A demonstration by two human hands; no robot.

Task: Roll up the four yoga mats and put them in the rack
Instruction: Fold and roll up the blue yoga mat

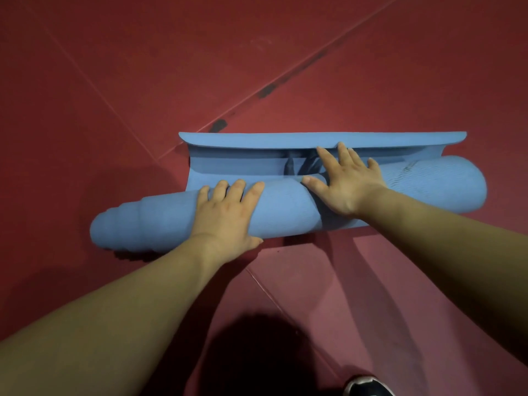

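Note:
A blue yoga mat (160,224) lies across the red floor, almost wholly rolled. Its left end sticks out in uneven, telescoped layers. A short unrolled strip remains beyond the roll, and its far edge (314,136) curls upward. My left hand (228,212) presses flat on top of the roll, left of its middle, fingers spread. My right hand (345,181) lies flat on the roll right of the middle, fingertips reaching the unrolled strip. Neither hand grips the mat. No other mats and no rack are in view.
The red padded floor (114,81) has seams running diagonally, with dark scuff marks (218,125) just beyond the mat. A dark shoe with a white edge (368,385) shows at the bottom right.

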